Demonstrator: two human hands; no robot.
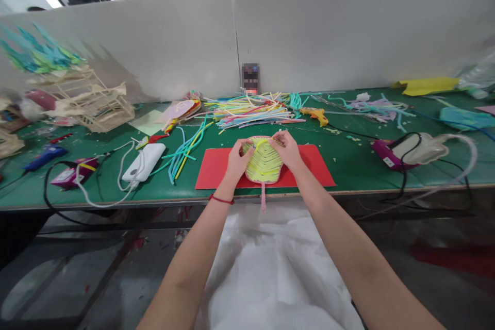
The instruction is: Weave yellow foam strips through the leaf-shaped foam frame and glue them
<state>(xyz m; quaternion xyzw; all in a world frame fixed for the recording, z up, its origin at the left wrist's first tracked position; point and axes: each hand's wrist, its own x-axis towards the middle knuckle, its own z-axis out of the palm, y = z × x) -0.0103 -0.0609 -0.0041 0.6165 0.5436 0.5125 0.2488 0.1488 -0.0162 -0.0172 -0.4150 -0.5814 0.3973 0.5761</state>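
A fan-shaped piece with yellow-green rows, a pink edge and a pink handle lies on a red sheet, the handle reaching past the table edge. Across its upper part arches a bright yellow strip. My left hand is closed at the upper left of the fan, fingertips pinched by the strip's left end. At the upper right, the fingers of my right hand are pressed together by the strip's other end. What exactly sits between the fingertips is too small to make out.
Behind the sheet lies a pile of coloured strips, with an orange glue gun beside it. Left are loose strips, a white power bank and a stick structure. A purple box with cables stands right.
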